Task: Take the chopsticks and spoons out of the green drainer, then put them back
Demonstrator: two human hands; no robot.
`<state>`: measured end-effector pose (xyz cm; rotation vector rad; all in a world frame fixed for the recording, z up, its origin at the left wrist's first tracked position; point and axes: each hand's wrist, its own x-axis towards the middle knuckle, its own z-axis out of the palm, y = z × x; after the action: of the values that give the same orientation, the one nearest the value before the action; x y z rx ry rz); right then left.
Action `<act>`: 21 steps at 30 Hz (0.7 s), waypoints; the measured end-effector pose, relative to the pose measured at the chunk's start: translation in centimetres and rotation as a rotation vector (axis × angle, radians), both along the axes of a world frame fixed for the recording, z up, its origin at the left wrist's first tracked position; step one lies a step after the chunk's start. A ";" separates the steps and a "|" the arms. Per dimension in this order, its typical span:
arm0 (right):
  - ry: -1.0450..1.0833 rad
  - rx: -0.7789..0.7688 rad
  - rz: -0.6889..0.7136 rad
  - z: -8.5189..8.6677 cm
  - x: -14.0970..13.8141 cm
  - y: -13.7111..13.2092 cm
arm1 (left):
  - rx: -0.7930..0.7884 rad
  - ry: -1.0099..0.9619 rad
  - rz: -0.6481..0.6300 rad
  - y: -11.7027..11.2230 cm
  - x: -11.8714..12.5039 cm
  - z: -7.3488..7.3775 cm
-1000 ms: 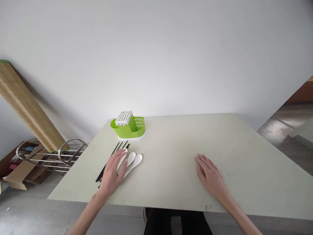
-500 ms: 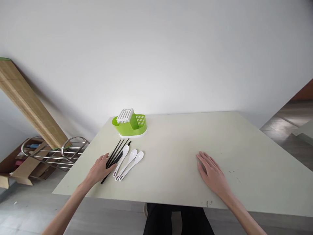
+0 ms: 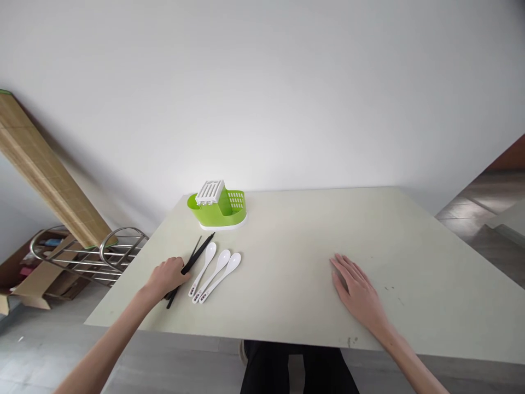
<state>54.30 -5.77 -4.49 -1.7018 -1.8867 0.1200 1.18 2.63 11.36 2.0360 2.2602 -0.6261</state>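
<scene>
My left hand [image 3: 166,274] is closed round a bundle of black chopsticks [image 3: 200,252] that lies slanted on the pale table [image 3: 295,257], tips pointing away from me. Three white spoons [image 3: 215,268] lie side by side just right of the chopsticks, handles toward me. A green cutlery holder [image 3: 219,208] with a white slotted insert stands at the table's far left. My right hand [image 3: 356,290] rests flat on the table to the right, fingers stretched out, holding nothing.
A white wall rises behind the table. Left of the table, on the floor, stand a metal wire rack [image 3: 88,254], a rolled bamboo mat [image 3: 45,175] leaning on the wall, and cardboard boxes [image 3: 30,279]. Wooden flooring shows at the right.
My left hand moved off the spoons to the chopsticks and closed on them, gathering them into a tighter bundle. My right hand stayed flat in place.
</scene>
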 end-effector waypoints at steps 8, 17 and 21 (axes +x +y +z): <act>0.004 -0.004 0.001 0.2 0.0 0.0 | 0.011 0.046 0.010 -0.8 0.6 -1.2; 0.018 -0.008 -0.015 0.8 -0.2 0.0 | 0.357 -0.315 0.069 -3.8 4.1 -0.5; 0.027 -0.015 -0.010 0.9 -0.2 0.0 | 0.201 -0.355 -0.089 -5.2 11.3 -0.7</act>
<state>54.13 -5.77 -3.56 -1.7110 -1.8618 0.1528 12.51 -2.53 10.66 2.1362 2.1043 -0.0302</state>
